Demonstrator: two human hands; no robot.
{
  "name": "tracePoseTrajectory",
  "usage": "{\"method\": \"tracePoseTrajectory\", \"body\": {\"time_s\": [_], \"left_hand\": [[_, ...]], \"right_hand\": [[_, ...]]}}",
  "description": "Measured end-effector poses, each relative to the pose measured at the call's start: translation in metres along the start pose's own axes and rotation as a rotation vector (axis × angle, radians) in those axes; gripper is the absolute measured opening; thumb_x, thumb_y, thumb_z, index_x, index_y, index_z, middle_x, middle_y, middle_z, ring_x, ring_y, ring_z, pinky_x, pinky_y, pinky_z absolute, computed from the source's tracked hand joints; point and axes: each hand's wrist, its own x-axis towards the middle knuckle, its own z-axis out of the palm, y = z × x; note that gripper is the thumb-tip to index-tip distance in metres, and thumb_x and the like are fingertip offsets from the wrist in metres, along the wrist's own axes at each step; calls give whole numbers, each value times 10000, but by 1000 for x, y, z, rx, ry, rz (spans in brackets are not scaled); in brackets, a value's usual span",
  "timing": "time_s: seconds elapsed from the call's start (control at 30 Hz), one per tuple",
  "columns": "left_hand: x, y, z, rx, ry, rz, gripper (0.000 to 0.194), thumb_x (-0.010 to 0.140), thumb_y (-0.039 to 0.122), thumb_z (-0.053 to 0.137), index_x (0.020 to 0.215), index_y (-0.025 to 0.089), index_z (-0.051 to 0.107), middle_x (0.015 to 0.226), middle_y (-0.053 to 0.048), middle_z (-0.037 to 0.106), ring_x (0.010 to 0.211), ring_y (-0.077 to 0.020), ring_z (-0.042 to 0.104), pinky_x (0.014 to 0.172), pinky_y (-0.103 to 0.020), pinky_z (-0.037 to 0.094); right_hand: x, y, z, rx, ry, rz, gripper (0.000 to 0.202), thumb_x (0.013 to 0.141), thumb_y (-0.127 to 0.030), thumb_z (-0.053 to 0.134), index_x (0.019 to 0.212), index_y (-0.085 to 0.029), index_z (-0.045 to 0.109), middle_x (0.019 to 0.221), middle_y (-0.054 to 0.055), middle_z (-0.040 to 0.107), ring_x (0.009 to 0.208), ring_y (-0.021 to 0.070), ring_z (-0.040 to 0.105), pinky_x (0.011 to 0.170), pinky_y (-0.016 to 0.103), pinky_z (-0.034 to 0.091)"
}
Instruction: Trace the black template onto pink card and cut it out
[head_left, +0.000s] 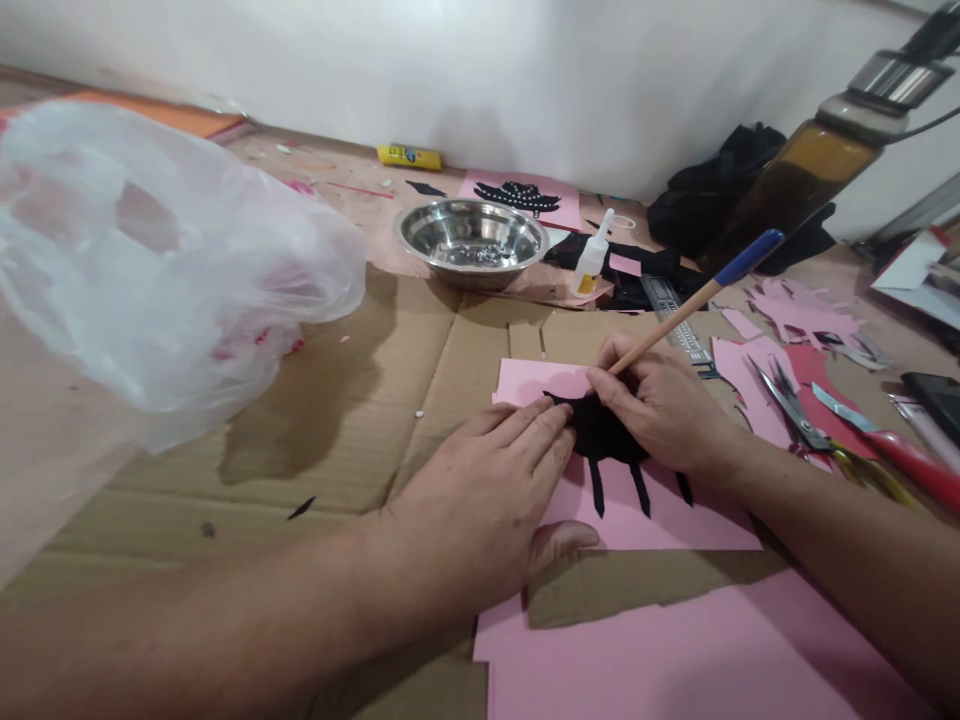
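My left hand lies flat with its fingers stretched out, its fingertips pressing on the left edge of a black cut-out shape. Strips hang down from the lower edge of this shape, and it rests on a sheet of pink paper. A pencil with a blue end is pinched in my right hand, tilted up to the right. Its tip is hidden behind my fingers at the top edge of the black shape.
Cardboard covers the work surface. Behind stand a steel bowl and a glue bottle. A plastic bag fills the left. At right lie scissors, a red-handled cutter and a metal ruler.
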Motion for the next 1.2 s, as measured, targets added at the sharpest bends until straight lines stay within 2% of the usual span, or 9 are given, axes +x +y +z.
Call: {"method": "tracePoseTrajectory", "body": {"time_s": [0.17, 0.3, 0.43, 0.63, 0.93, 1.2], "left_hand": [[0, -1, 1, -8, -10, -2, 746, 986, 621, 308, 1301, 4, 586, 1361, -198, 625, 1287, -312, 558, 1053, -454, 438], [1, -2, 1, -12, -12, -4, 735, 977, 621, 349, 1302, 6, 585, 1364, -203, 620, 1294, -321, 550, 1076, -459, 417], [1, -2, 2, -5, 1, 6, 725, 967, 610, 394, 1303, -7, 576, 1367, -218, 613, 1297, -333, 546, 1062, -464, 421], [2, -1, 1, 2, 15, 11, 744, 983, 619, 323, 1290, -7, 583, 1351, -213, 625, 1283, -325, 556, 1037, -456, 433], [3, -2, 2, 10, 16, 10, 752, 990, 621, 282, 1292, 3, 587, 1337, -202, 635, 1275, -321, 558, 1038, -452, 428], [0, -1, 3, -1, 18, 7, 741, 989, 616, 304, 1293, 2, 587, 1354, -203, 626, 1278, -313, 560, 1051, -450, 421]], "right_hand": [[-1, 2, 4, 29, 1, -58, 224, 931, -309, 494, 736, -205, 534, 645, -4, 573, 630, 149, 522, 615, 280, 378], [-1, 3, 8, 120, 22, -88, 205, 934, -306, 536, 764, -199, 574, 681, -2, 618, 649, 146, 555, 633, 276, 405], [0, 2, 11, 179, 23, -71, 185, 940, -311, 560, 804, -194, 605, 725, -1, 661, 693, 150, 602, 668, 280, 434], [2, 2, 15, 276, -17, -47, 173, 945, -321, 561, 830, -201, 611, 747, -8, 671, 715, 149, 615, 670, 283, 453], [2, 1, 16, 246, -57, -44, 171, 954, -313, 539, 853, -205, 624, 770, -5, 689, 733, 151, 634, 703, 286, 461], [3, 1, 13, 179, -50, -38, 186, 940, -331, 524, 814, -208, 585, 739, 2, 662, 708, 160, 611, 669, 286, 438]]}}
